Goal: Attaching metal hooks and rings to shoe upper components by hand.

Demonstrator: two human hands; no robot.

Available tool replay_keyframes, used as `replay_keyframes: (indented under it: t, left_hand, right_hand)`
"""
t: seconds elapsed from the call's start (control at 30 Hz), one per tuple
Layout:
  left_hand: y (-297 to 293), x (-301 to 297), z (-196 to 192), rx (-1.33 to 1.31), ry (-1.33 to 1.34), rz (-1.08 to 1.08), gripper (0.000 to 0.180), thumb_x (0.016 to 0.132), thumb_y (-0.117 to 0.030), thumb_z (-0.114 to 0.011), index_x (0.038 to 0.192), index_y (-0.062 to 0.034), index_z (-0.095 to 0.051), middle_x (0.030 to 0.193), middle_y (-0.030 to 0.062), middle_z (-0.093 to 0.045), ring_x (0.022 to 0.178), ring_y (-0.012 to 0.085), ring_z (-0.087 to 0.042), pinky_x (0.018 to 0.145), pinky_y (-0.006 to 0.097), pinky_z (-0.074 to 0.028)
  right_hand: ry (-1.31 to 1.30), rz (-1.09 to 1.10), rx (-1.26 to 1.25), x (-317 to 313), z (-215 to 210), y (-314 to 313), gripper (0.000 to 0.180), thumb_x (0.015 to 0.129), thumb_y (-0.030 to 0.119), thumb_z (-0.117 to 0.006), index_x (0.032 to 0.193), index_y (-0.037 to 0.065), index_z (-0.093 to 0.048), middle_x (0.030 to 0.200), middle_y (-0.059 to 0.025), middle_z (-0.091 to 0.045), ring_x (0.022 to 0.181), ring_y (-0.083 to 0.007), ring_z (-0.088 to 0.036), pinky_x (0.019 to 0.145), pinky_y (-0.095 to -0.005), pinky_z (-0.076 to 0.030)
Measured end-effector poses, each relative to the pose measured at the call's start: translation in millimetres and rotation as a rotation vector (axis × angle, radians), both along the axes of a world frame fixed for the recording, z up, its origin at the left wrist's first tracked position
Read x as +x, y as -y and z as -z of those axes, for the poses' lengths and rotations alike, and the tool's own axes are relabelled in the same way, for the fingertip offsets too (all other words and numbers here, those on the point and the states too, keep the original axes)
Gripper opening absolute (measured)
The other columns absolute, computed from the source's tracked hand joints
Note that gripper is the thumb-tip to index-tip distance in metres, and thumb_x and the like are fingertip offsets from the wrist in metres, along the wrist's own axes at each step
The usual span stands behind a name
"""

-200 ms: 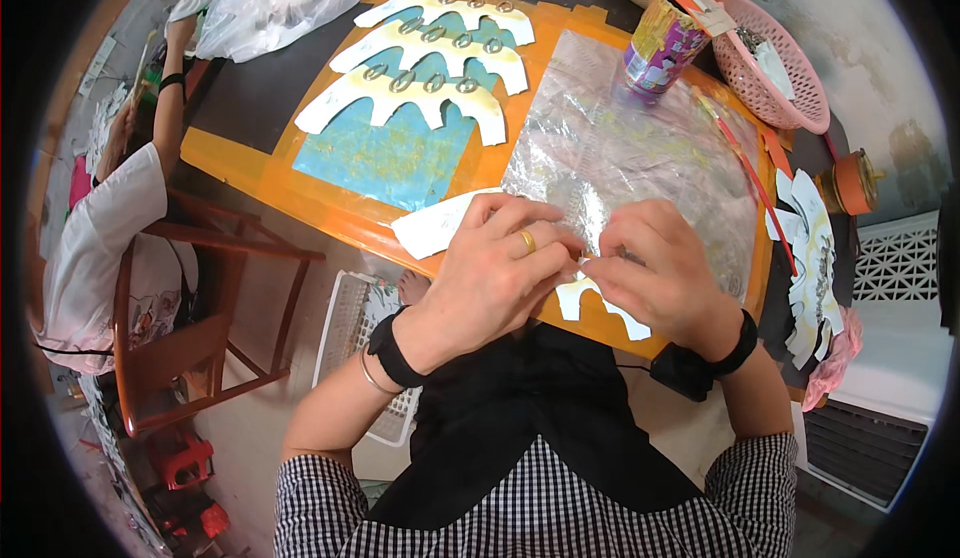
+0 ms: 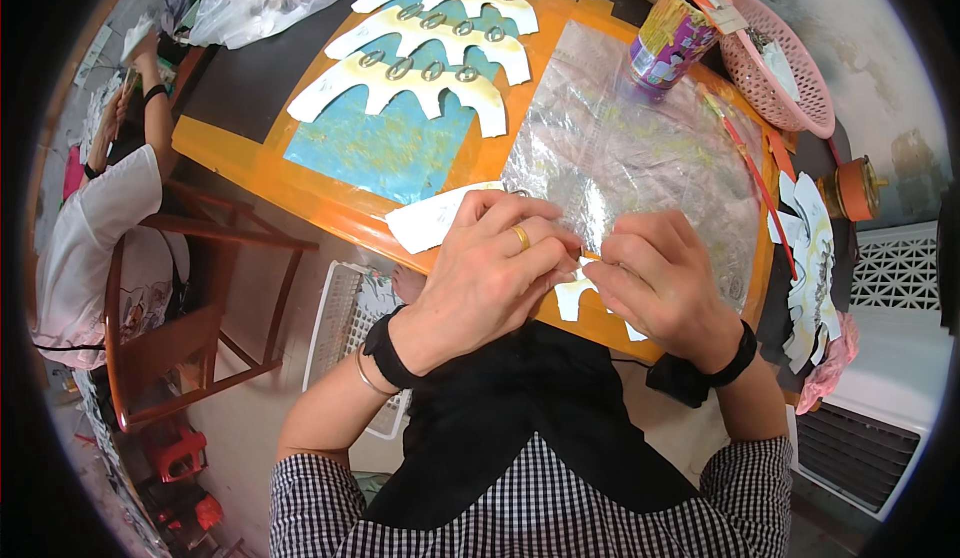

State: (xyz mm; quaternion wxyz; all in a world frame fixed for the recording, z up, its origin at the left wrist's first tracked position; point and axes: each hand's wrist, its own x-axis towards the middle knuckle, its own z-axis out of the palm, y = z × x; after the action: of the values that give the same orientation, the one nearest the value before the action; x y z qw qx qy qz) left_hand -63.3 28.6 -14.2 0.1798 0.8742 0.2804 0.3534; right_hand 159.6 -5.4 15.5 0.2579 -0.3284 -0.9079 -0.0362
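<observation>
Close together at the table's near edge, my left hand [image 2: 500,263] and my right hand [image 2: 665,283] work over a white scalloped cutout [image 2: 570,300]. My left fingers are curled and pressed onto this piece. The right thumb and fingertips are pinched at its upper edge; whatever is between them is hidden. Left of my left hand, a white strip [image 2: 425,220] runs under it; the hand hides whether the two join. Farther off, three white scalloped cutouts with yellowish edges [image 2: 345,93] carry metal rings [image 2: 432,71] and lie on a blue sheet [image 2: 365,153].
Clear plastic film [image 2: 640,148] covers the orange-edged table's right half. On it stand a purple paint-smeared can [image 2: 665,53] and a red-handled brush [image 2: 745,163]. A pink basket [image 2: 800,108] is behind; a plastic bag [image 2: 270,3] lies back left. Another person [image 2: 110,228] sits at left beyond a wooden chair [image 2: 170,338].
The whole view has shifted slightly. My right hand now covers more of the cutout's right end. At left, the other person's raised arm has moved a little.
</observation>
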Motion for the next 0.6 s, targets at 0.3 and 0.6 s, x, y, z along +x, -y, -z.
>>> replay_keyframes:
  t: [0.3, 0.6]
  left_hand:
    - [-1.3, 0.0, -0.6, -0.05, 0.014, 0.005, 0.014, 0.078, -0.013, -0.079, 0.086, -0.0129, -0.067, 0.101, -0.0044, -0.071, 0.111, 0.0237, -0.06, 0.093, 0.041, -0.042]
    - [0.2, -0.9, -3.9, -0.036, -0.005, 0.011, 0.015, 0.077, -0.012, -0.079, 0.086, -0.0127, -0.067, 0.101, -0.0042, -0.071, 0.111, 0.0243, -0.06, 0.093, 0.04, -0.042]
  right_hand:
    - [-0.026, -0.055, -0.051, 0.2, 5.7, -4.5, 0.016, 0.07, 0.007, -0.069, 0.084, 0.002, -0.064, 0.096, -0.0061, -0.062, 0.095, -0.0221, -0.061, 0.078, -0.0332, -0.049]
    - [-0.075, -0.096, -0.032, 1.6, 4.1, -5.2, 0.013, 0.074, 0.009, -0.066, 0.083, 0.006, -0.056, 0.09, -0.005, -0.063, 0.093, -0.0217, -0.062, 0.081, -0.0324, -0.048]
